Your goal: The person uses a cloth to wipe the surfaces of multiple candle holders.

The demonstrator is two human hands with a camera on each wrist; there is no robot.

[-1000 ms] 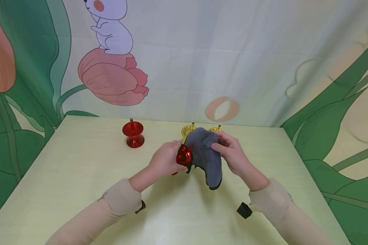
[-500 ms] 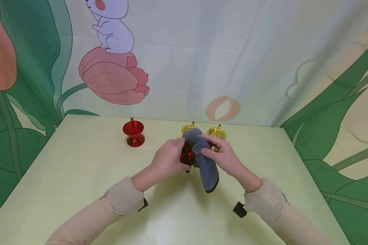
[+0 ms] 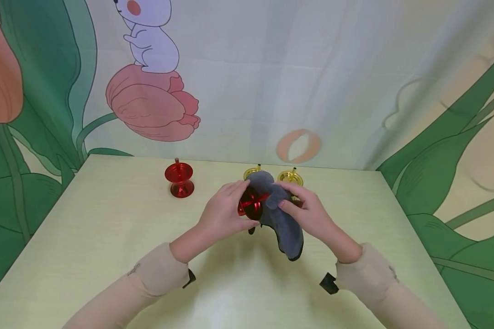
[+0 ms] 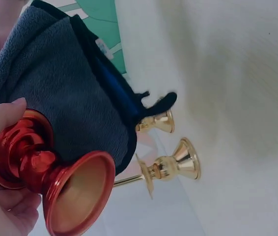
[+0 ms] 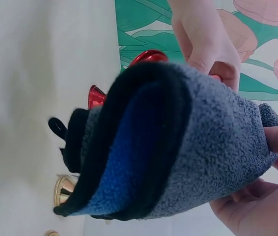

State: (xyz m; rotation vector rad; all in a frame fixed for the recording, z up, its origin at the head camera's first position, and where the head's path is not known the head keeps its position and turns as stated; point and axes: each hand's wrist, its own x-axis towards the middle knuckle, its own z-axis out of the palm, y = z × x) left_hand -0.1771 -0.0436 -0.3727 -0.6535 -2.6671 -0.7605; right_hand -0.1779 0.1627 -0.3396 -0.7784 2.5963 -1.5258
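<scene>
Red candle holder [image 4: 43, 169]: lifted off the table [image 3: 107, 242], centre of the scene, tipped on its side, spike [image 3: 264, 197] pointing right at the cloth. Tipping it this way likely brings the dish within easy reach of the other hand.

Left hand [image 3: 226, 208]: fingers and thumb curled round the holder, spread to its width, thumb by the dish edge. Grip from the left side probably steadies it and leaves the right side free.

Grey cloth [image 3: 283, 224]: just right of the holder, blue inside, black edging, small loop. Upper part lies behind the holder; loose tail droops to the near side. Looks soft enough to follow a curve.

Right hand [image 3: 306, 205]: thumb and fingers closed on a bunched fold of the cloth, apart only by its thickness. Bunching presumably tames a floppy piece.

Spike and cloth: meeting or nearly so; folds crowd the spot, cannot tell if they touch.

Left gold stand [image 3: 250, 173] and right gold stand [image 3: 290, 177]: upright at the far side, beyond the hands, partly masked; out of the way, it seems.

Second red holder [image 3: 180, 179]: upright, far left, well apart from both hands, perhaps to leave elbow room.
</scene>
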